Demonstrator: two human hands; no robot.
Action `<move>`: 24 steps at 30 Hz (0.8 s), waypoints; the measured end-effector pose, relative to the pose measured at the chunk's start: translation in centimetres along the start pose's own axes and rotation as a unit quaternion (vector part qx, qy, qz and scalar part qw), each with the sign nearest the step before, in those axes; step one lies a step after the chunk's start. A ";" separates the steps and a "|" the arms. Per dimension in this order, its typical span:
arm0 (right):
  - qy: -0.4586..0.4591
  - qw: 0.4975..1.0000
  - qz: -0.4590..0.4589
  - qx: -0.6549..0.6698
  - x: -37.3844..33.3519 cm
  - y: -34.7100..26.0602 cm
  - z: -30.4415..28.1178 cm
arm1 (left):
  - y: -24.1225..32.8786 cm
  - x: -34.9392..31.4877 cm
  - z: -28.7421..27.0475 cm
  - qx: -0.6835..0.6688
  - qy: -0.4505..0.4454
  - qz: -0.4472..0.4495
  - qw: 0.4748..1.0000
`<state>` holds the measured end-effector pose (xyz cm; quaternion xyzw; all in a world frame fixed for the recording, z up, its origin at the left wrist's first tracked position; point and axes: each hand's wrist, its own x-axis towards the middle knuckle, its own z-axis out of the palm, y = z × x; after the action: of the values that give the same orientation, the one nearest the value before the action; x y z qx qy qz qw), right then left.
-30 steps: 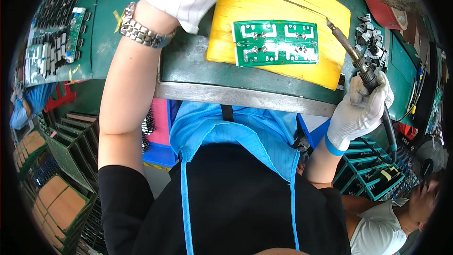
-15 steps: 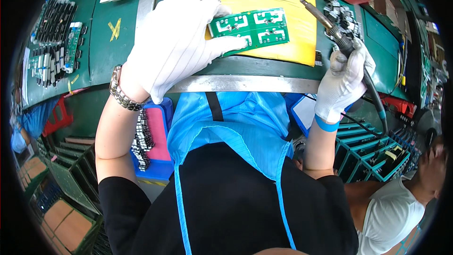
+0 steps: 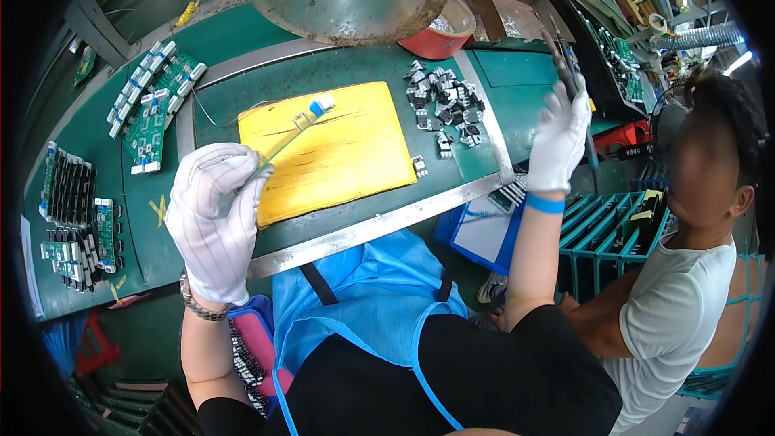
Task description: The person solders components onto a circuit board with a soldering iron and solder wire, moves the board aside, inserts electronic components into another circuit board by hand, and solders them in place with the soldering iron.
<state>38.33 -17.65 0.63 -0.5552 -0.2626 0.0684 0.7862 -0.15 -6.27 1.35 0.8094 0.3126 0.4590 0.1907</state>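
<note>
A green circuit board [image 3: 282, 143], seen nearly edge-on with a blue-and-white part at its far end, is pinched in the white-gloved fingers of my left hand [image 3: 211, 222]. It is tilted above the left part of a yellow pad [image 3: 343, 165]. Out to the right, past the table edge, my gloved right hand [image 3: 557, 141] is closed around a soldering iron [image 3: 563, 56]. The iron points up and away, its tip blurred against the dark surroundings. Small black-and-silver components [image 3: 448, 105] are heaped to the right of the pad.
Finished-looking boards [image 3: 149, 133] and stacked boards [image 3: 69, 186] lie at left. A round metal hood [image 3: 347, 0] overhangs the far side, next to a red bowl [image 3: 440, 32]. A person in a white shirt [image 3: 678, 299] sits close at right, beside green racks [image 3: 605, 230].
The board has turned from face-up to nearly edge-on in my left hand. My right hand has moved the soldering iron away from the pad. The view has swung, bringing the hood into sight.
</note>
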 end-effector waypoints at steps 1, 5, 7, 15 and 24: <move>-0.006 0.995 0.072 0.076 2.1 0.7 -0.4 | -0.1 -0.2 0.0 0.043 0.021 0.039 0.998; -0.056 0.977 0.131 0.162 9.0 5.1 -1.8 | -0.2 -1.8 0.2 0.055 0.015 0.030 0.998; -0.027 0.945 0.222 0.239 12.0 7.8 -2.7 | -0.1 -2.7 0.0 -0.018 -0.005 -0.095 0.995; -0.109 0.820 0.415 0.379 9.8 8.4 -2.4 | -0.6 -5.1 -3.9 -0.121 -0.063 -0.387 0.912; -0.553 0.689 -0.275 -0.378 -6.9 0.1 10.1 | -0.4 -5.8 -3.3 -0.266 -0.015 -0.470 0.841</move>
<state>27.51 -11.91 0.71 -0.5701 -0.7945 0.0390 0.2055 -5.34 -9.88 -0.89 0.4899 0.5186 0.3679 0.5964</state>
